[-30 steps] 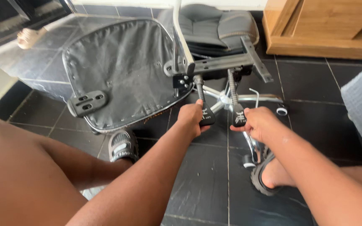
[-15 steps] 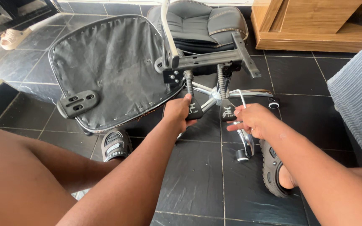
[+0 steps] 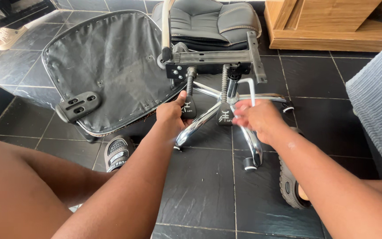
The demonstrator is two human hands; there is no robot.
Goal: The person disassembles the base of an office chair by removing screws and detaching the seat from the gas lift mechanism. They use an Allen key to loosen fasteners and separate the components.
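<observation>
Dark tiled floor [image 3: 200,194]: open toward the viewer. One chair seat pan [image 3: 111,66], underside up, left. One chrome star base [image 3: 226,115], centre, with two black levers: left hand [image 3: 171,115] fingers grasping the left lever [image 3: 188,107]; right hand [image 3: 255,117], blurred, closed on a hex key [image 3: 249,88] beside the right lever [image 3: 224,114].

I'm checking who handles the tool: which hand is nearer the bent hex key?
Right. The right hand holds the hex key; the left hand grips a black lever paddle off to its left.
</observation>
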